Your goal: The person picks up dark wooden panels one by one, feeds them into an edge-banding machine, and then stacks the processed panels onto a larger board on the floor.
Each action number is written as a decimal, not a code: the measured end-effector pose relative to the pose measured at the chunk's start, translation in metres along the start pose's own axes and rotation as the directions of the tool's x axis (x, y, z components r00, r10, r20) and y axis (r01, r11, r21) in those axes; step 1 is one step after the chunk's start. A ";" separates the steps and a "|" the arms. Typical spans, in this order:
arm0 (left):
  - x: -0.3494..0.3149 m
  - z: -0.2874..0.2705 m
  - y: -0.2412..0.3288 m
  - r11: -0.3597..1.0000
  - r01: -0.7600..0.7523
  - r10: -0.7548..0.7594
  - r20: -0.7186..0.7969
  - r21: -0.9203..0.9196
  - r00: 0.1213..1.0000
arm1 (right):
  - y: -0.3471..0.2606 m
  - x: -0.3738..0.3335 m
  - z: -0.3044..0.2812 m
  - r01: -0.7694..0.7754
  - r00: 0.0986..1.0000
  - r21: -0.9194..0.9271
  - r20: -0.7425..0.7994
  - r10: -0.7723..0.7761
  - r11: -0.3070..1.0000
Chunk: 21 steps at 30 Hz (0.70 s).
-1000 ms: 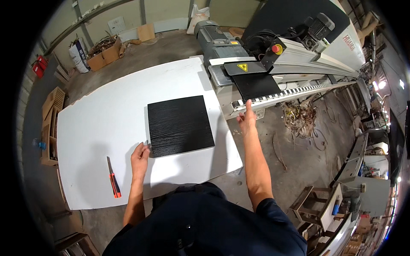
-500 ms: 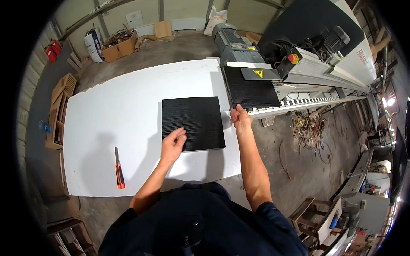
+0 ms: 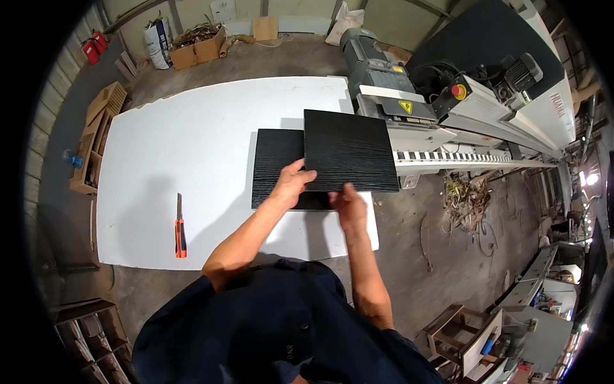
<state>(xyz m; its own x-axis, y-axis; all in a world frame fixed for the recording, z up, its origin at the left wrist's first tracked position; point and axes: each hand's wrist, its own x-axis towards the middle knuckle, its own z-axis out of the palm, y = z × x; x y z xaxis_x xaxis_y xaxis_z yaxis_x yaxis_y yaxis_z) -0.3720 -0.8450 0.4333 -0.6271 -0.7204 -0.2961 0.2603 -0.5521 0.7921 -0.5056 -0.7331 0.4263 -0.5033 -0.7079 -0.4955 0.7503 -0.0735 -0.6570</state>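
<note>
Held panel (image 3: 350,150): since the earlier frame I see it lifted off the machine (image 3: 384,73) and carried left over the table (image 3: 192,141); the left hand has gone from the other panel to this one.
Panel position: black, grained face up, it hangs above the right part of the lower panel (image 3: 277,150) and reaches past the table's right edge. From my remote view I cannot tell whether the two touch.
Left hand (image 3: 293,184): gripping the held panel by its left edge, close to the near corner, thumb over the top face.
Right hand (image 3: 350,208): closed on the same panel's near edge, fingertips at the rim; I find it slightly blurred, and part of the grip is hidden.
Lower panel: flat on the table, also black and grained, its left side and a near strip showing to me.
Knife (image 3: 180,227): on the table, left of both hands and well apart from them, blade pointing away, handle orange and black.
Machine: beyond the table's far right corner, with a red button (image 3: 458,91) and a long rail (image 3: 473,159) running right.
Floor: I see scraps (image 3: 467,198) heaped below the rail, and a carton (image 3: 198,54) beside a sack (image 3: 157,45) by the far wall.
</note>
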 end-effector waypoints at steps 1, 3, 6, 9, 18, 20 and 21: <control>-0.006 -0.009 0.004 0.999 -0.028 0.028 0.005 -0.023 1.000 | -0.009 0.013 -0.023 0.083 0.995 0.000 -0.055 -0.083 0.997; -0.023 -0.032 0.014 0.998 -0.058 0.058 0.002 -0.003 0.998 | -0.035 0.032 -0.064 0.180 0.979 -0.026 -0.092 -0.182 0.983; -0.050 -0.060 0.026 0.998 -0.055 0.057 -0.074 0.040 0.996 | -0.033 0.020 -0.060 0.215 0.969 -0.200 -0.078 -0.234 0.956; -0.059 -0.081 0.030 0.990 -0.025 0.043 -0.124 0.140 0.991 | -0.020 0.013 -0.055 0.296 0.943 -0.520 0.025 -0.333 0.801; -0.092 -0.077 0.029 -0.020 0.058 0.470 -0.042 0.998 0.882 | -0.011 0.006 -0.078 0.471 0.860 -0.870 0.416 -0.297 0.147; -0.093 -0.082 0.026 0.180 -0.018 0.252 -0.029 0.984 0.967 | -0.008 0.001 -0.073 0.507 0.835 -0.853 0.452 -0.314 0.120; -0.095 -0.081 0.021 0.231 -0.015 0.219 -0.037 0.973 0.975 | -0.006 -0.001 -0.071 0.538 0.808 -0.837 0.482 -0.338 0.093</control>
<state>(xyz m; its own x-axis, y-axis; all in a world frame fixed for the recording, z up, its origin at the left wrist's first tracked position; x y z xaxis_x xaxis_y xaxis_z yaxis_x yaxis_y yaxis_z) -0.2472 -0.8227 0.4348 -0.5275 -0.8388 -0.1346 -0.6442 0.2916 0.7071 -0.5400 -0.6823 0.3910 -0.4536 -0.8861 0.0951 -0.5599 0.2003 -0.8040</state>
